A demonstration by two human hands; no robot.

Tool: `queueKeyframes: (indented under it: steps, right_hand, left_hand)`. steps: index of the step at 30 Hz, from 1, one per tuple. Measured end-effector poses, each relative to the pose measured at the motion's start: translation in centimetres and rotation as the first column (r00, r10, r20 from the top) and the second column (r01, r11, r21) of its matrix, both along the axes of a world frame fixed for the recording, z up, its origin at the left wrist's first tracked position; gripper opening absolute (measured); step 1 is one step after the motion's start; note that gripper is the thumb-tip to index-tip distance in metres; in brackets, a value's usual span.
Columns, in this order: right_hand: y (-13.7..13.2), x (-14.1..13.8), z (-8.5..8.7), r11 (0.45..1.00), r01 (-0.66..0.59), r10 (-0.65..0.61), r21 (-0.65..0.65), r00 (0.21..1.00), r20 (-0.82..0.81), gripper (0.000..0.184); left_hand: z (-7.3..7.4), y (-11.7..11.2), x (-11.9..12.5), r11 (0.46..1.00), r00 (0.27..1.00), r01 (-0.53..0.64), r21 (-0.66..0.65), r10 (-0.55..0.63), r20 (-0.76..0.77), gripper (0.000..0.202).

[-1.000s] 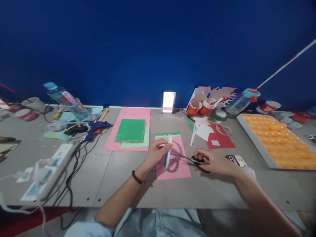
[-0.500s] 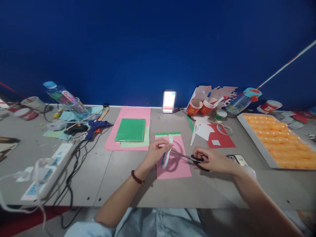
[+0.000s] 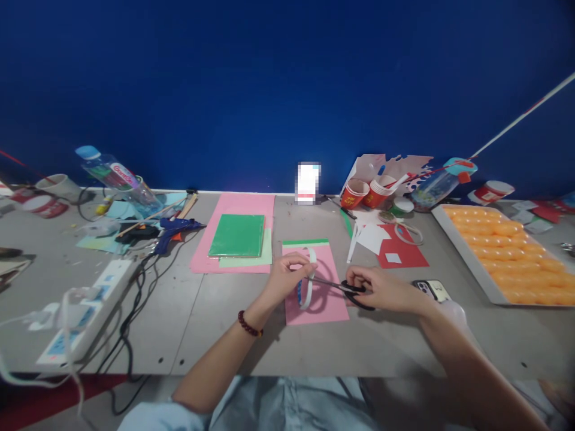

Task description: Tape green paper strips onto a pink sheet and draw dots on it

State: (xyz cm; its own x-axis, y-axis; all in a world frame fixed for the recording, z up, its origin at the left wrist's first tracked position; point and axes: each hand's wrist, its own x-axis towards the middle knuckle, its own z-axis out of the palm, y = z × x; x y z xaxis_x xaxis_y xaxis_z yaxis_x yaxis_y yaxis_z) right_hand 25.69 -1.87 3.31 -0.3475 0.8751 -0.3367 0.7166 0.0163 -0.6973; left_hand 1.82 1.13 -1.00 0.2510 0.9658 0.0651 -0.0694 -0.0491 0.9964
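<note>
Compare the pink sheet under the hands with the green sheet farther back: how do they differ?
The pink sheet lies under both hands and is partly covered by them; the green sheet lies untouched. The pink sheet rests directly on the table; the green sheet lies on other paper. Both lie flat.

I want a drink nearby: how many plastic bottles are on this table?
2. One clear bottle lies tilted at the far left by the wall; another bottle lies at the far right behind the orange tray. Clutter may hide more.
</note>
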Motion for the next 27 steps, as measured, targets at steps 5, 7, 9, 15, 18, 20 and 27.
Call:
queueKeyframes:
  steps: [5,7,9,15,18,20,27]
  right_hand:
    - [0.32,-0.23,0.06,0.993,-0.111,0.111,-0.034,0.994,-0.014,0.013]
    - [0.38,-0.25,-0.07,0.992,-0.118,0.117,-0.039,0.993,-0.020,0.013]
    - [0.43,-0.27,-0.17,0.992,-0.122,0.121,-0.041,0.992,-0.026,0.014]
    - [0.61,-0.54,0.18,0.989,-0.138,0.137,-0.048,0.990,-0.029,0.016]
    - [0.64,-0.73,0.30,0.990,-0.136,0.135,-0.036,0.990,-0.027,0.018]
    - [0.66,-0.81,0.25,0.989,-0.140,0.138,-0.041,0.990,-0.028,0.017]
    - [0.74,-0.85,0.18,0.988,-0.150,0.149,-0.044,0.989,-0.016,0.017]
  left_hand:
    - [0.07,-0.04,0.04,1.000,1.000,-0.016,-0.008,0.016,0.006,0.025]
    - [0.09,-0.04,0.05,1.000,0.999,-0.012,-0.008,0.012,0.029,0.024]
    - [0.14,-0.05,0.04,1.000,0.999,-0.004,-0.009,0.004,0.043,0.024]
    - [0.36,-0.12,-0.01,1.000,0.999,-0.003,-0.010,0.004,0.037,0.024]
    - [0.28,-0.11,-0.03,1.000,0.999,-0.008,-0.005,0.008,0.039,0.023]
    - [0.21,-0.10,-0.03,1.000,0.999,-0.008,0.002,0.008,0.035,0.023]
    - [0.15,-0.10,-0.03,1.000,1.000,-0.006,0.011,0.006,0.023,0.023]
